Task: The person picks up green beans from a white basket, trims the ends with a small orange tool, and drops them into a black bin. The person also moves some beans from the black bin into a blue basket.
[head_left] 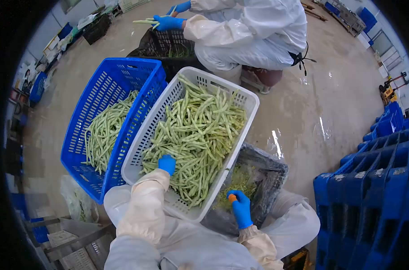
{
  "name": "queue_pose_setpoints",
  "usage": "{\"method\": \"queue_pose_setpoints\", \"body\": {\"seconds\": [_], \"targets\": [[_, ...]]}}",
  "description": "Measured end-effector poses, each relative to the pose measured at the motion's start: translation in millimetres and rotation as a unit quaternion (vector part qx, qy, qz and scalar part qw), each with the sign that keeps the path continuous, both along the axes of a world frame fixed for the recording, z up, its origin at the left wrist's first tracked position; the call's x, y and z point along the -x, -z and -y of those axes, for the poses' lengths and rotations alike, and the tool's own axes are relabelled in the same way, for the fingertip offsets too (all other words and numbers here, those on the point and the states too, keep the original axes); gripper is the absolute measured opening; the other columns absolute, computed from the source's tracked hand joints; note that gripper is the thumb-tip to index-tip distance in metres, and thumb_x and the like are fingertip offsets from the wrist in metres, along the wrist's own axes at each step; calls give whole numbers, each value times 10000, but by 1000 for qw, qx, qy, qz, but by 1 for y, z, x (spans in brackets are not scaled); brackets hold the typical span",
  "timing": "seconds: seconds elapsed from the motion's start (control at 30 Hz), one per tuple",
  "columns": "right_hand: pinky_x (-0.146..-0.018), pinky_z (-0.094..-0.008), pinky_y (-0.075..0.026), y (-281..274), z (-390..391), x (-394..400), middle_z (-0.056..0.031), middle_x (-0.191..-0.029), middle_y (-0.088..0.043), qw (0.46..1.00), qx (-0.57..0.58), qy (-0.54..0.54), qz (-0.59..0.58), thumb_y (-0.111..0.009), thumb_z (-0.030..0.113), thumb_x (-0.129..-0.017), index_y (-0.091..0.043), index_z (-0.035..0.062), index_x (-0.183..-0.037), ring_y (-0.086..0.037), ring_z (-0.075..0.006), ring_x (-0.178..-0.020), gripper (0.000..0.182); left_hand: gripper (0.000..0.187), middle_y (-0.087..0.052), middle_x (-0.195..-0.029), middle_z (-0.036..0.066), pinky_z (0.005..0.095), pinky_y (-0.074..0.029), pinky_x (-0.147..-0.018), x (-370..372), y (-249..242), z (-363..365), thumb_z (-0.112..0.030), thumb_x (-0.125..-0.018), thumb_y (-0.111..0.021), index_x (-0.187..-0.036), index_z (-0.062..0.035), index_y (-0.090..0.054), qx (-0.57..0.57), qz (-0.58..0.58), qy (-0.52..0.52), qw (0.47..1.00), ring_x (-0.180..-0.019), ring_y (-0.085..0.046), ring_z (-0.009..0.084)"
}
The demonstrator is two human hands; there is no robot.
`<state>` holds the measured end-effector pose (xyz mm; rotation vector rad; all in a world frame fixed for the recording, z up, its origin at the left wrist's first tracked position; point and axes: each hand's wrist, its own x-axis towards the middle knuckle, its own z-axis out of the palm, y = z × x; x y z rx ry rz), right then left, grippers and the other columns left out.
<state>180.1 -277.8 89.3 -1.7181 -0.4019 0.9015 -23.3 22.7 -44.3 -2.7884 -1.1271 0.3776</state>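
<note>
- Crate of white plastic [148,128]: rectangular, smooth-rimmed, its walls pierced with rows of slots; it stands tilted across the view in front of the person's knees.
- Crate of blue plastic [101,92]: just beside it on the left, glossy, with slotted walls and another pile of beans [106,135] inside.
- Heap of green beans [193,130]: fills much of the white crate; pale green pods, long, slender and faintly lumpy, some straight, many curved, lying every which way, with yellower ones toward the right.
- Bin lined with dark plastic film [273,170]: right of the white crate, its liner creased and shiny, with fine, stringy green-brown scraps [240,182] in it.
- Right hand [241,209]: in a smooth blue glove, closed round an orange object, near the lined bin.
- Left hand [166,165]: blue-gloved too, set against the beans; its fingertips are hidden, so I cannot tell whether it grips any.
- Orange object [232,198]: small, rounded at the visible end, the rest covered by the glove.
</note>
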Motion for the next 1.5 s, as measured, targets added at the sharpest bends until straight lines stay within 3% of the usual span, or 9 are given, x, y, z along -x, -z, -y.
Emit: {"method": "queue_pose_setpoints", "body": {"seconds": [0.23,0.43,0.73,1.0,1.1,1.17,1.2,1.33,1.5], "targets": [[-711,-245,-447,-10,3,1,-39,-799,-628,1000,-13,7,-2,-574,73,-830,-638,-12,-893,-565,-107,-761,124,139,-589,-724,130,417,-472,-602,-21,-151,-13,-92,-705,-578,-824,-81,-649,-4,40,16,999,-698,-591,297],[-797,-271,-449,-60,-5,9,-53,-875,-639,981,-167,22,-93,-534,111,-885,-585,-9,-1075,-585,-141,-856,231,175,-558,-752,90,397,-441,-607,-19,-216,80,-158,-760,-598,-925,-105,-614,100,296,165,935,-728,-555,281],[-793,-293,-462,-65,28,5,-97,-899,-648,962,-174,-183,-104,-505,106,-892,-573,-26,-1069,-593,-150,-850,232,216,-550,-748,99,404,-436,-581,-22,-242,146,-140,-744,-629,-953,-96,-600,101,286,171,937,-714,-552,289],[-730,-290,-473,-60,30,6,-68,-761,-605,961,-227,-80,-135,-498,104,-876,-589,-21,-968,-581,-152,-745,180,270,-611,-857,102,345,-466,-620,-22,-197,165,-149,-753,-652,-1010,-77,-614,109,374,152,908,-737,-591,251],[-714,-294,-474,-74,28,7,-67,-758,-597,942,-272,-19,-198,-505,120,-871,-587,-23,-961,-571,-154,-716,188,264,-624,-894,93,303,-478,-664,-41,-179,190,-163,-783,-651,-1009,-32,-612,369,388,-13,844,-749,-601,191],[-710,-296,-475,-77,27,6,-72,-769,-600,931,-289,-2,-221,-509,132,-871,-585,-28,-963,-567,-155,-709,200,259,-606,-872,82,285,-478,-697,-57,-189,207,-154,-828,-612,-1039,-5,-591,653,437,-162,597,-763,-580,157],[-695,-293,-476,-74,28,6,-71,-767,-597,943,-269,-6,-196,-514,136,-869,-588,-26,-956,-563,-150,-703,198,259,-606,-872,82,285,-478,-697,-63,-192,208,-154,-828,-612,-1039,-5,-591,655,436,-161,596,-763,-580,157],[-659,-283,-479,-53,38,-3,-60,-748,-587,941,-251,95,-205,-534,140,-860,-599,-20,-936,-563,-141,-703,189,289,-574,-879,80,350,-474,-749,-86,-222,178,-153,-881,-539,-1144,-35,-530,700,620,-222,277,-806,-557,188],[-716,-273,-480,-18,41,-19,-56,-815,-605,991,-78,94,-59,-571,96,-838,-604,-3,-992,-572,-127,-772,186,312,-539,-835,44,350,-478,-738,-91,-235,145,-158,-905,-501,-1191,-37,-474,709,661,-204,138,-762,-532,156]]}}
